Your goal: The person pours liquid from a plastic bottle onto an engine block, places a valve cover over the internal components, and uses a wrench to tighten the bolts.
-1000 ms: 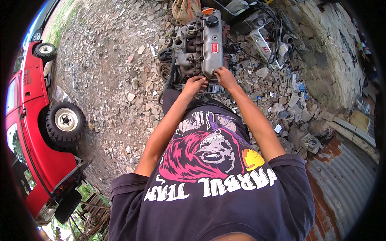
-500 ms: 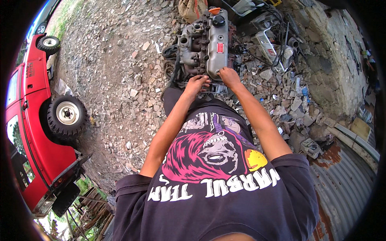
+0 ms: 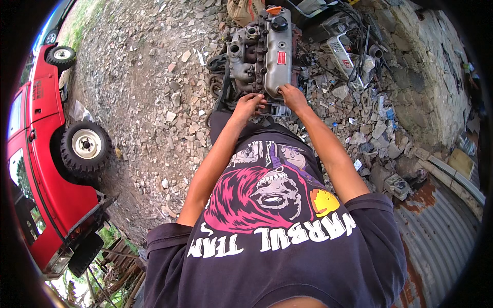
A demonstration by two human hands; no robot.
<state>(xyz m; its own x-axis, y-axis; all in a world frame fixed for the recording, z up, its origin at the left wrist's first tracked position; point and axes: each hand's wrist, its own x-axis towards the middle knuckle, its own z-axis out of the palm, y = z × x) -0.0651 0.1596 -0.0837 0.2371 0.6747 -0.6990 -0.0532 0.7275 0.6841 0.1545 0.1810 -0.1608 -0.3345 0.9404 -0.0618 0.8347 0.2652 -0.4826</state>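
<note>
An engine (image 3: 246,70) stands upright on the stony ground in front of my legs, with a long grey valve cover (image 3: 278,66) along its top. My right hand (image 3: 294,99) is at the near end of that cover. Its thumb and finger are pinched together over a small spot there, and whatever they grip is hidden. Beside it on the left, my left hand (image 3: 249,106) is held by the engine's near corner with its fingers curled in toward the thumb. Anything between those fingertips is too small to make out. A black oil filler cap (image 3: 279,24) sits at the cover's far end.
A red off-road car (image 3: 49,149) stands at the left. Right of the engine lie a grey perforated metal part (image 3: 340,54), cables and scrap, beside a stone wall (image 3: 434,66). A sack (image 3: 245,11) is behind the engine. Rusty corrugated sheet (image 3: 436,241) lies at the lower right.
My left hand has shifted very slightly up and left, its fingers still curled. My right hand stays pinched at the near end of the valve cover. The view has tilted a little.
</note>
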